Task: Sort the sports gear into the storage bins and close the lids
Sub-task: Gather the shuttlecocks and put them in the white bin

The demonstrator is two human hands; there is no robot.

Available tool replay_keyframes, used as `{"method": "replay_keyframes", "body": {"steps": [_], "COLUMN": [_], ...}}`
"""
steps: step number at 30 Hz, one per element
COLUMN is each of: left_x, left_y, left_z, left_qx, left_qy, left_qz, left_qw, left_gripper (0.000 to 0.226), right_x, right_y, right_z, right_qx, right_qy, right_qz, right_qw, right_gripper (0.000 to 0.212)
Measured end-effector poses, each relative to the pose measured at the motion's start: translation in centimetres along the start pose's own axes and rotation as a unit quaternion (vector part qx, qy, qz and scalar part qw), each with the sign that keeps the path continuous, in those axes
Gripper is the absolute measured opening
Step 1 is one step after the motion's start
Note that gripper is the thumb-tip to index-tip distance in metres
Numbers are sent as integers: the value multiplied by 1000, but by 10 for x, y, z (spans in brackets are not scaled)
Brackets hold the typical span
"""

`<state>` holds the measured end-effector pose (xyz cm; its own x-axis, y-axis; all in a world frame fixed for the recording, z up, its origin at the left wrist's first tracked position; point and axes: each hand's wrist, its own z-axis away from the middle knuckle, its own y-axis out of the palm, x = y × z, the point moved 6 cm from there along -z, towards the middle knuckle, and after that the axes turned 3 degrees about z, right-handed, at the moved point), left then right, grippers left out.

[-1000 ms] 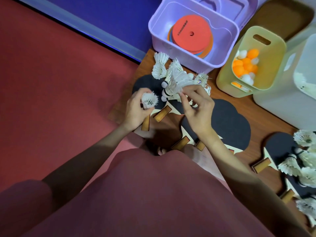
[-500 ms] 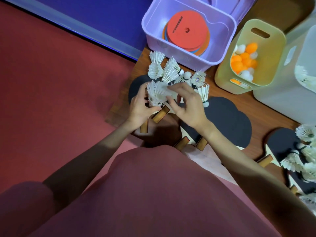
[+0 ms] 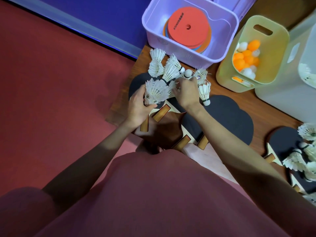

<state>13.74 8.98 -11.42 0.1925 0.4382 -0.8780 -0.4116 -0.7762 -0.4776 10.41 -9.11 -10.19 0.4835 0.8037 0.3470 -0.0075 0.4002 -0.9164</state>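
Observation:
My left hand (image 3: 137,108) grips a bunch of white shuttlecocks (image 3: 155,91) over a black table-tennis paddle (image 3: 136,81). My right hand (image 3: 185,93) reaches among more loose shuttlecocks (image 3: 171,69) just beyond, fingers curled on one of them. Another shuttlecock (image 3: 204,91) stands right of that hand. The purple bin (image 3: 224,53) holds flat orange and red discs (image 3: 188,28). The yellow bin (image 3: 277,48) holds orange and white balls (image 3: 246,57). A white bin (image 3: 282,89) at the right edge holds shuttlecocks (image 3: 306,74).
Several black paddles (image 3: 227,117) with wooden handles (image 3: 161,112) lie on the brown wooden board (image 3: 266,115). More shuttlecocks (image 3: 299,159) sit on a paddle at the right edge. Red floor spreads to the left, a blue mat lies beyond, and my red-clad lap fills the bottom.
The bunch of shuttlecocks passed from my right hand to my left. My right hand then moved forward into the loose shuttlecocks near the purple bin.

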Motion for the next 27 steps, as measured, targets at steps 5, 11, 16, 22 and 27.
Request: {"method": "replay_keyframes", "body": {"steps": [5, 11, 16, 22, 27], "left_x": [12, 23, 12, -8, -3], "left_y": [-11, -21, -15, -2, -4], "left_z": [5, 8, 3, 3, 4], "left_qx": [-20, -30, -5, 27, 19], "left_qy": [-1, -6, 22, 69, 61], "left_qz": [-34, -61, -68, -42, -36], "left_qw": [999, 998, 997, 996, 997], "left_gripper": [56, 52, 53, 56, 49], "right_x": [5, 8, 30, 37, 6], "right_y": [-5, -63, -60, -40, -56], "right_z": [5, 47, 66, 65, 57], "right_qx": [23, -224, -168, -96, -168], "right_qy": [2, -74, -196, -238, -163], "right_qz": [-147, -236, -212, -172, -195], "right_qw": [989, 942, 943, 951, 953], "right_gripper": [20, 7, 8, 19, 20]}}
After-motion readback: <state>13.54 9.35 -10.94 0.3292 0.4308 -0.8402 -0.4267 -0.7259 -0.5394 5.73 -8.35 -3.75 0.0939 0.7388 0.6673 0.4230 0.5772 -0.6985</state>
